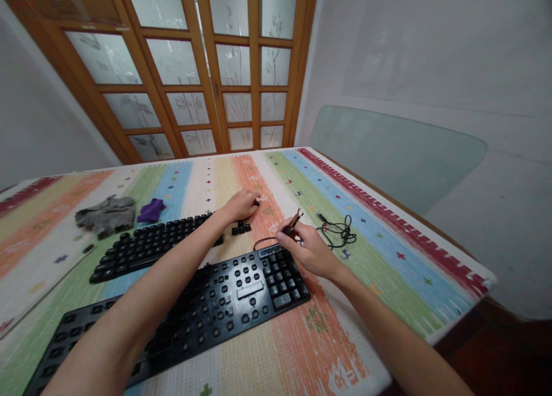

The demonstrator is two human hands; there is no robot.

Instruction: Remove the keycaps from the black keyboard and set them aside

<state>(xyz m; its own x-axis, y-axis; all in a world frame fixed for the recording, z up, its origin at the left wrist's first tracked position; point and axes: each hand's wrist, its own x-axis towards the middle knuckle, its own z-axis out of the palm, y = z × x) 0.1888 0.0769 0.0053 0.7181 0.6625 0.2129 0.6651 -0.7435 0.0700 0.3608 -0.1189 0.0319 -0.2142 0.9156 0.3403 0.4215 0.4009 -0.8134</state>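
Note:
A black keyboard (235,289) lies across the near side of the table, most of its keys stripped to bare switch posts. Its number pad at the right end still has black keycaps (282,281). My right hand (313,249) is above that end, closed on a small dark keycap puller (294,219) with two thin prongs pointing up and away. Beyond the keyboard, my left hand (242,205) is low over the cloth, its fingers pinching a black keycap (256,203). A few loose keycaps (240,228) sit just below it. My left forearm hides part of the keyboard.
Rows of removed keycaps (125,253) are laid out behind the keyboard. A grey fuzzy cloth (106,215) and a purple cloth (150,210) lie at the left. The keyboard's coiled black cable (340,232) rests at the right on the striped tablecloth (388,269).

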